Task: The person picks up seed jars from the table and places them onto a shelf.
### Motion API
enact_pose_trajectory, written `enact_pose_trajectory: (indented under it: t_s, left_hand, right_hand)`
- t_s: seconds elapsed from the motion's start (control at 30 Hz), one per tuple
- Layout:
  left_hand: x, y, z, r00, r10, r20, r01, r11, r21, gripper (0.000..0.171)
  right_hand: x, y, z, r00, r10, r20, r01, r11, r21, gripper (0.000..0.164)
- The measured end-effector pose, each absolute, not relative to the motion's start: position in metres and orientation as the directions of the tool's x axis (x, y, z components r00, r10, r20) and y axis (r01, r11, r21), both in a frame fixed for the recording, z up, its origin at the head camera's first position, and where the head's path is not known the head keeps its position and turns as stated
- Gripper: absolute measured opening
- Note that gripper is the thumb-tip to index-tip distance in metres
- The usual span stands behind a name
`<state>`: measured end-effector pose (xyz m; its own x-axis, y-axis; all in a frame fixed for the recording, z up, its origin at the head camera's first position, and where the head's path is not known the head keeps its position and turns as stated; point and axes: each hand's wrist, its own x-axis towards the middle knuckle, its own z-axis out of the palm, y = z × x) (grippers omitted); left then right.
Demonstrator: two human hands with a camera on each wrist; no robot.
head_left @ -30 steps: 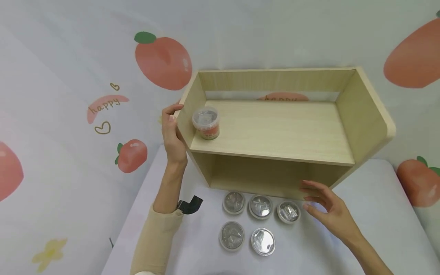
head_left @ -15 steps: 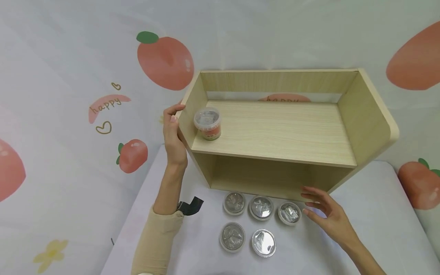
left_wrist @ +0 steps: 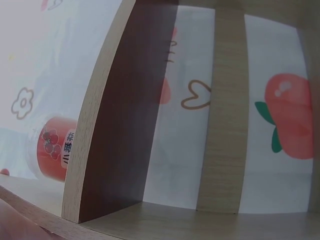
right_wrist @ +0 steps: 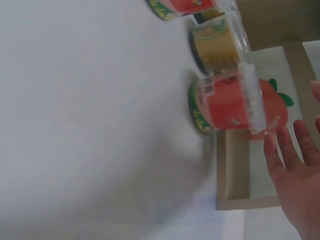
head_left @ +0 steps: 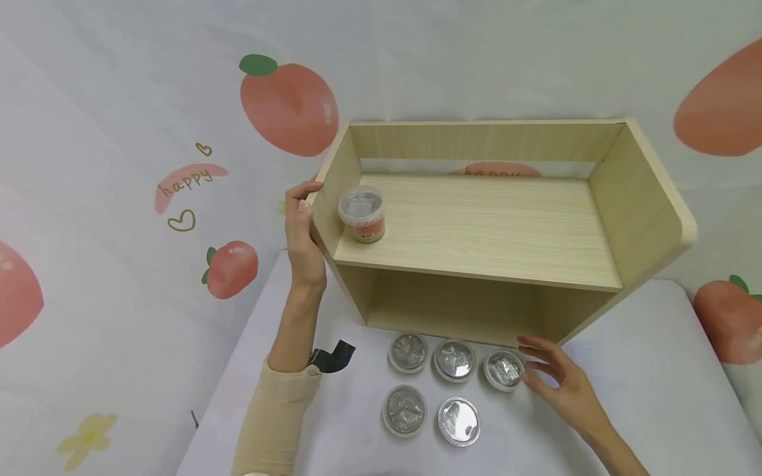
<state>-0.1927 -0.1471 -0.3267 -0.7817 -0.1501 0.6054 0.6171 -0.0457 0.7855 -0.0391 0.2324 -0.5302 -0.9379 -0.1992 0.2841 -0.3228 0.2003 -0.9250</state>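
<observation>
My left hand (head_left: 305,241) grips the left side panel of a pale wooden shelf (head_left: 488,228), its fingers over the panel's edge. Inside, on the upper board at the left, stands a clear-lidded plastic tub (head_left: 362,215) with a red label. My right hand (head_left: 562,387) is beside the rightmost lidded tub (head_left: 503,369) of the front row, with the thumb close to its lid. In the right wrist view the fingers (right_wrist: 287,150) look straight and spread, near a red-labelled tub (right_wrist: 225,102). Whether they touch it I cannot tell.
Other lidded tubs, including a middle one (head_left: 455,360), a left one (head_left: 408,352) and two nearer ones (head_left: 404,410) (head_left: 459,421), stand on the white table (head_left: 345,423). A black strap piece (head_left: 333,357) sticks out from the left wrist. Behind the shelf hangs a printed cloth (head_left: 452,59).
My right hand has moved left and slightly down toward the rightmost tub. The left hand keeps its grip on the shelf panel, and the view has shifted slightly.
</observation>
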Motion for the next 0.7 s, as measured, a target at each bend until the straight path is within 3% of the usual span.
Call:
enact_pose_trajectory:
  t_s: [0.7]
  left_hand:
    - [-0.192, -0.147, -0.328, -0.781, -0.145, 0.608, 0.619, -0.052, 0.783, 0.035]
  right_hand:
    - [-0.029, 0.225, -0.559, -0.962, -0.179, 0.206, -0.252, 0.296, -0.921, 0.072]
